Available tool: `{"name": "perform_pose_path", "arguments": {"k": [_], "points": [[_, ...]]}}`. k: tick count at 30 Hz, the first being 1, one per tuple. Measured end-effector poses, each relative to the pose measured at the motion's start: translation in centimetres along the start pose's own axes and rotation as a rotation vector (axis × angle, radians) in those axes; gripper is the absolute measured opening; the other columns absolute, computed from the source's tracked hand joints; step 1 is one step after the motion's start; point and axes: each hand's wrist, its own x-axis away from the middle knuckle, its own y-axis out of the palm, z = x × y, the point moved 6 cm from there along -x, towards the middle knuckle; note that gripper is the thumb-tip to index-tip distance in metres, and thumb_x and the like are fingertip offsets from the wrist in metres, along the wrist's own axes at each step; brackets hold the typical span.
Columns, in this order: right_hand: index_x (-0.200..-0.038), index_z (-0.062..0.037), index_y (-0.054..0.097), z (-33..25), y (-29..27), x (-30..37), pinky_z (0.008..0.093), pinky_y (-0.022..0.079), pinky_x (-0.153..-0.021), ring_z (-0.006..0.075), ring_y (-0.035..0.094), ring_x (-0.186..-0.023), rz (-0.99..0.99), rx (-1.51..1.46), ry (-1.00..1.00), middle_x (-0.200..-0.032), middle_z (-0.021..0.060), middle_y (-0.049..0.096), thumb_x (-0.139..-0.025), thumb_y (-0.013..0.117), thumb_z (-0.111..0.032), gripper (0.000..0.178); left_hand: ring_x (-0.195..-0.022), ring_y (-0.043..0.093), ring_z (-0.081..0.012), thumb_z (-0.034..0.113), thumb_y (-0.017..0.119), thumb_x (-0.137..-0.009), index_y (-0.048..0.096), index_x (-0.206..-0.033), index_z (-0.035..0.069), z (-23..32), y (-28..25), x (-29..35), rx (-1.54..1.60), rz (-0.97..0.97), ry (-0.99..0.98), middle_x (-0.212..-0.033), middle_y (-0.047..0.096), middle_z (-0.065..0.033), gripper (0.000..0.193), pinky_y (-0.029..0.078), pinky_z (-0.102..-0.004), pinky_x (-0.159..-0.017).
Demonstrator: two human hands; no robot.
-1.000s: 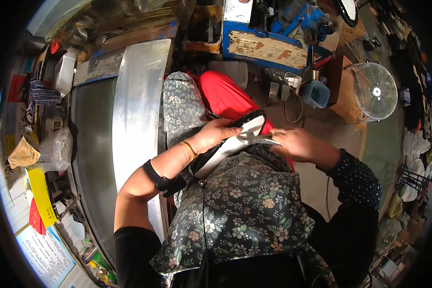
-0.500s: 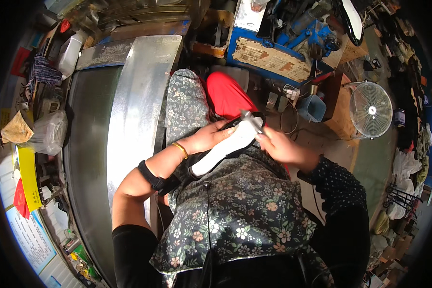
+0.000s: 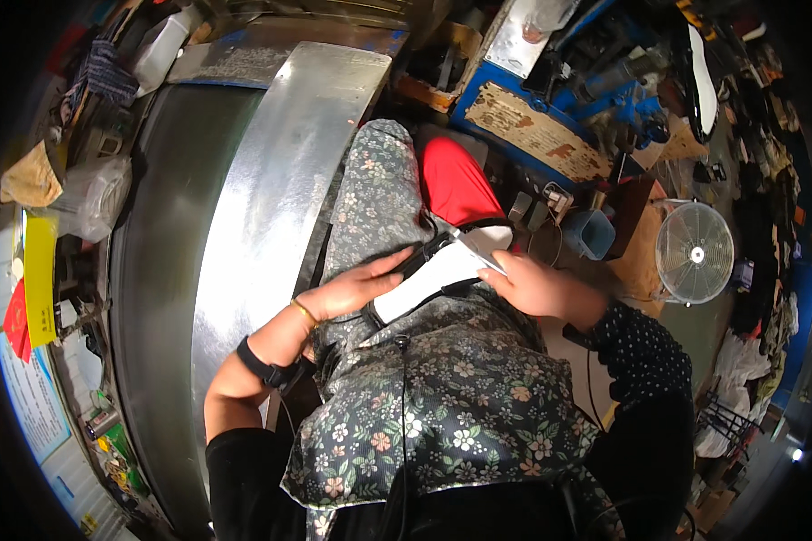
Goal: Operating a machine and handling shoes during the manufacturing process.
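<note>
Across my lap lies a black shoe with a long white sole facing up, its wider end pointing away to the right. My left hand, with a gold bangle at the wrist, holds the near left side of the shoe, fingers and thumb against its black edge. In my right hand is a flat grey metal tool, pinched between thumb and fingers. Its head lies over the white sole near the wide end; its exact kind is unclear. A floral apron covers my lap beneath the shoe.
A shiny metal sheet runs along my left. Ahead stands a blue machine frame, with another white-soled black shoe to its right. A blue bin and a round fan stand on the right. Red cloth covers my right knee.
My left hand has slid back along the shoe toward its near end, thumb off the middle of the sole. The metal tool has turned and now lies flatter. The whole view has shifted slightly.
</note>
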Motion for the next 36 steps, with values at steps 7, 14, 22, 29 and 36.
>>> {"name": "perform_pose_path", "arguments": {"k": [7, 14, 22, 29, 36], "points": [[-0.083, -0.0008, 0.052, -7.4, -1.1, -6.7, 0.0417, 0.043, -0.056, 0.0334, 0.056, -0.058, -0.122, 0.027, -0.259, -0.065, 0.019, 0.056, -0.098, 0.062, -0.029, 0.034, -0.144, 0.035, -0.0296, 0.026, 0.083, -0.08, 0.024, -0.157, 0.005, -1.7, 1.9, 6.6, -0.184, 0.3, 0.204, -0.157, 0.035, -0.02, 0.099, 0.029, -0.0387, -0.118], [-0.111, 0.0027, 0.059, -14.7, 5.8, -27.6, 0.0504, 0.047, -0.093, 0.0499, 0.057, -0.108, 0.003, 0.323, -0.46, -0.111, 0.0305, 0.063, -0.092, 0.062, -0.033, 0.041, -0.134, 0.049, -0.035, 0.037, 0.083, -0.078, 0.035, -0.153, 0.011, -1.0, 4.8, 6.8, -0.233, 0.629, 0.243, -0.148, 0.048, -0.0193, 0.093, 0.04, -0.0413, -0.111], [-0.094, 0.0035, 0.062, -10.7, 1.9, -19.2, 0.0354, 0.048, -0.074, 0.0239, 0.062, -0.079, -0.225, 0.266, -0.564, -0.084, 0.0166, 0.064, -0.099, 0.055, -0.016, 0.021, -0.121, 0.058, -0.0381, 0.029, 0.082, -0.077, 0.039, -0.151, 0.012, -4.0, 3.1, 5.2, -0.199, 0.819, 0.314, -0.135, 0.059, -0.0204, 0.087, 0.048, -0.0432, -0.099], [-0.119, 0.0105, 0.058, 10.1, -1.1, -13.9, 0.0363, 0.044, -0.092, 0.0273, 0.059, -0.099, 0.011, -0.005, -0.092, -0.11, 0.0217, 0.063, -0.107, 0.041, -0.038, 0.053, -0.112, 0.062, -0.0399, 0.029, 0.083, -0.075, 0.046, -0.146, 0.009, -0.6, 1.9, 5.0, -0.301, 0.819, 0.278, -0.124, 0.065, -0.0216, 0.082, 0.048, -0.0447, -0.095], [-0.124, 0.01, 0.058, 9.8, 0.4, -11.7, 0.0432, 0.041, -0.101, 0.0382, 0.058, -0.108, 0.468, 0.151, -0.511, -0.118, 0.0266, 0.062, -0.107, 0.034, -0.029, 0.048, -0.136, 0.042, -0.0274, 0.041, 0.038, -0.107, 0.048, -0.142, 0.009, 4.3, -9.1, 0.9, 0.009, 1.081, 0.841, -0.142, 0.049, -0.0129, 0.049, 0.03, -0.0388, -0.116]]}}
